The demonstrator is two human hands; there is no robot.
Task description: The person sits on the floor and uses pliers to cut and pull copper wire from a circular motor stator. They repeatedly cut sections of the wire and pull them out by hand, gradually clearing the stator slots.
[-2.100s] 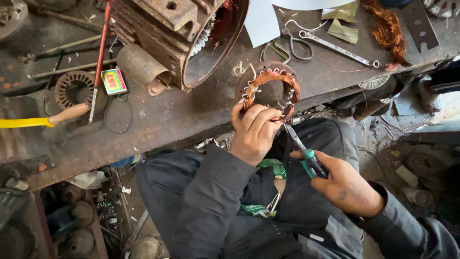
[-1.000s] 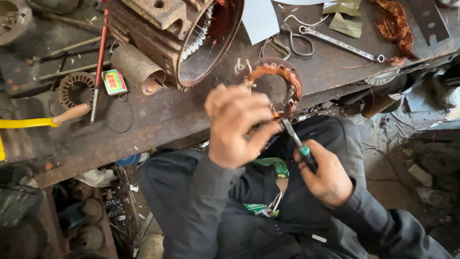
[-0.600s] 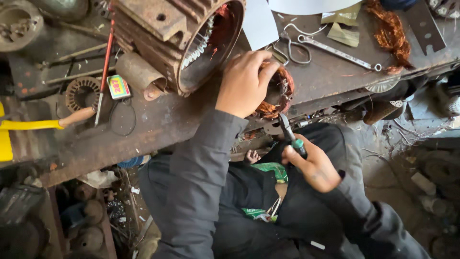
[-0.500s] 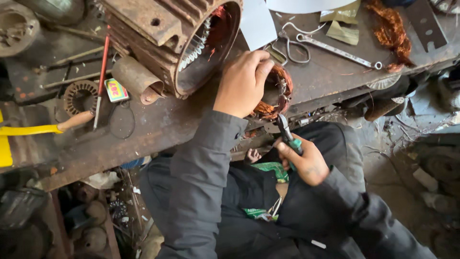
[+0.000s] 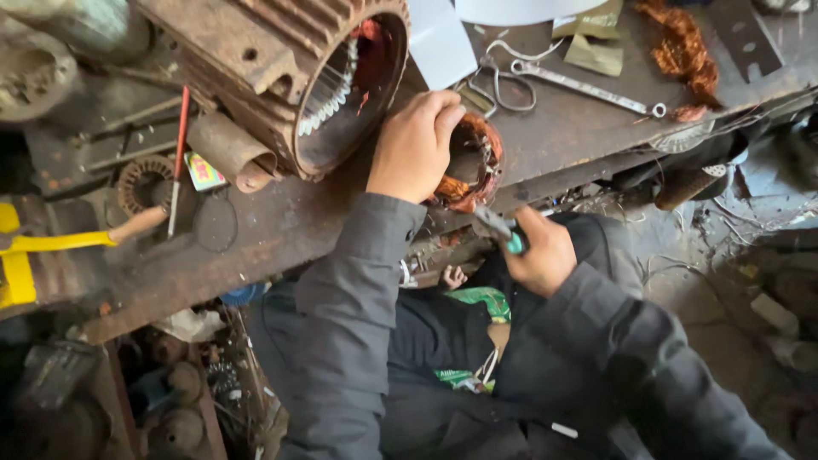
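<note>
Left hand [image 5: 415, 146] clamps over the small copper-wound stator [image 5: 474, 162] at the workbench [image 5: 281, 230] edge, steadying it; right hand [image 5: 538, 255] is closed around a green-handled screwdriver [image 5: 498, 230], tip angled toward the windings from below; the large rusty motor housing [image 5: 290, 77] lies just beside.

a rusty metal workbench [image 5: 256, 230] ran across a cluttered workshop. scrap parts filled the dim space beneath it. grey daylight fell on the dirty floor [image 5: 724, 298].
</note>
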